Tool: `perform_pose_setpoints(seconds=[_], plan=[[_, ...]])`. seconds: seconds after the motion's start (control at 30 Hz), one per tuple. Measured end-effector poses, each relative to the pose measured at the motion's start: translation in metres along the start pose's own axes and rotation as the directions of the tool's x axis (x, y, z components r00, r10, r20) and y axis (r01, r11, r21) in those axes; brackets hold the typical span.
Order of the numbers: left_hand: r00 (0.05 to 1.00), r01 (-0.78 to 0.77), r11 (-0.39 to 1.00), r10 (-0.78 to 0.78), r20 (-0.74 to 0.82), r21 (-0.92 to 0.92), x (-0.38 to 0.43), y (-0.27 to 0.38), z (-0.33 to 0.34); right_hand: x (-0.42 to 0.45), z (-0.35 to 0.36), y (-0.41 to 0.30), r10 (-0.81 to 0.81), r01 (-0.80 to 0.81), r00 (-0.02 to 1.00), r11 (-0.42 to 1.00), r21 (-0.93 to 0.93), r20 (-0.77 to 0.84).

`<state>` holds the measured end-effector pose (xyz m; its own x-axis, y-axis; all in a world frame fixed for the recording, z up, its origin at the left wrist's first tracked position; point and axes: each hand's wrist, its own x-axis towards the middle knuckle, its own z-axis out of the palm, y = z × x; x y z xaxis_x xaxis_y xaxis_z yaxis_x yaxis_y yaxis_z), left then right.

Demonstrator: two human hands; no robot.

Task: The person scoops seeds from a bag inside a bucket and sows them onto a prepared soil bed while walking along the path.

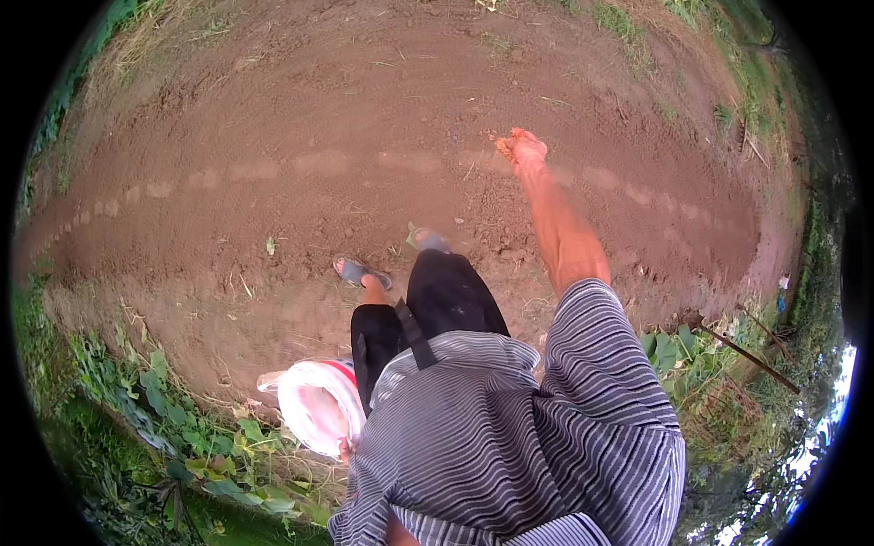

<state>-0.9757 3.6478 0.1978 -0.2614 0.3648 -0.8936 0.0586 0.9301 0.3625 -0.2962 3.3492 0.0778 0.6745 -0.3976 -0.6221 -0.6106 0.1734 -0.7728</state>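
Observation:
My right hand point(526, 147) is stretched out over the bare brown soil point(382, 116), with orange-brown crumbly material in and around its fingers; the blur hides exactly how the fingers lie. Low on the left, my left hand point(345, 450) is at the rim of a white plastic bag point(321, 403) with a red patch, its fingertips just showing and curled on the bag's edge. The bag hangs open beside my left leg. Pale spots run in a curved row across the soil, passing beneath my right hand.
My sandalled feet point(354, 271) stand on the soil. Leafy vines point(164, 403) grow at the lower left, more leaves point(672, 348) at the right. A thin wooden pole point(751, 360) slants out near the right-hand plants. Dry grass point(136, 48) edges the soil at the upper left.

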Motion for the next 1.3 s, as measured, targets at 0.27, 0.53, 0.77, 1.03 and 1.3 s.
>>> perform_pose_setpoints(seconds=[0.27, 0.53, 0.77, 1.03, 1.3], plan=[[0.997, -0.075, 0.993, 0.073, 0.033, 0.086, -0.014, 0.013, 0.027, 0.034, -0.253, -0.114, -0.105, 0.111, 0.945, 0.994, 0.001, -0.31], [0.985, -0.169, 0.978, 0.165, 0.039, 0.123, -0.043, 0.009, 0.036, 0.06, -0.114, 0.028, -0.047, 0.044, 0.997, 0.998, 0.053, 0.059], [0.908, -0.407, 0.89, 0.418, -0.008, 0.206, -0.065, -0.01, 0.032, -0.146, 0.121, -0.015, 0.015, -0.075, 0.756, 0.995, 0.064, 0.654], [0.963, -0.267, 0.953, 0.258, -0.08, -0.142, -0.022, -0.011, 0.028, -0.115, 0.118, -0.014, 0.012, -0.062, 0.808, 0.996, 0.066, 0.589], [0.904, 0.253, 0.511, -0.428, 0.013, -0.822, 0.048, 0.007, -0.043, -0.09, 0.165, 0.048, 0.237, -0.057, 0.829, 0.937, -0.346, 0.506]])
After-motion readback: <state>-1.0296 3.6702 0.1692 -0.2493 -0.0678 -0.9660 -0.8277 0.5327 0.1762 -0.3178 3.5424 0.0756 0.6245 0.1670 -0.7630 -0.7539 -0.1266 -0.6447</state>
